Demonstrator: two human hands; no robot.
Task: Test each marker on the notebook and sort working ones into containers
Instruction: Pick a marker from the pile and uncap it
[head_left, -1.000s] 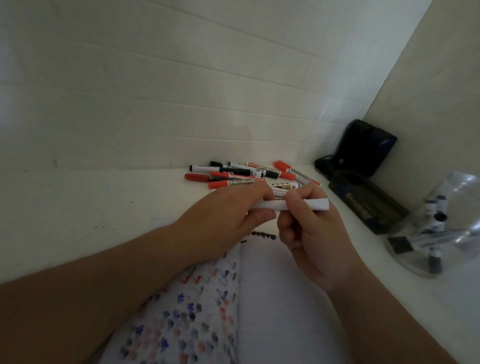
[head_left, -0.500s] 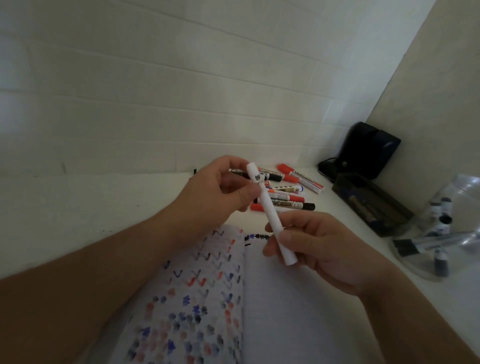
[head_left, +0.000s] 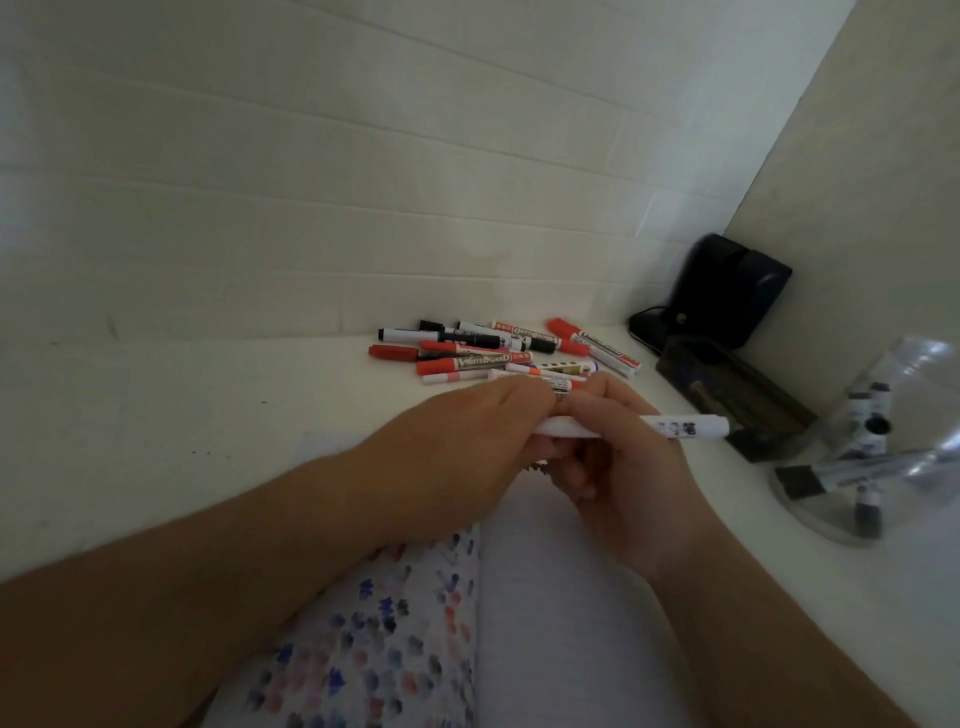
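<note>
A white marker (head_left: 675, 427) lies level between my two hands above the open notebook (head_left: 545, 623). My right hand (head_left: 618, 467) grips its barrel, and the printed end sticks out to the right. My left hand (head_left: 457, 447) closes on the marker's left end, which is hidden under the fingers. The notebook's left page (head_left: 384, 644) carries many red, blue and black test marks. A pile of red and black markers (head_left: 498, 351) lies on the white desk behind my hands.
A clear plastic container (head_left: 883, 447) with several black-capped markers stands at the right. A dark tray (head_left: 727, 395) and a black pouch (head_left: 727, 291) sit in the back right corner. White wall panels close off the back, a beige wall the right.
The marker went from level to upright and tilted, and now lies level again. My hands came back together on it, the left closing over its left end.
</note>
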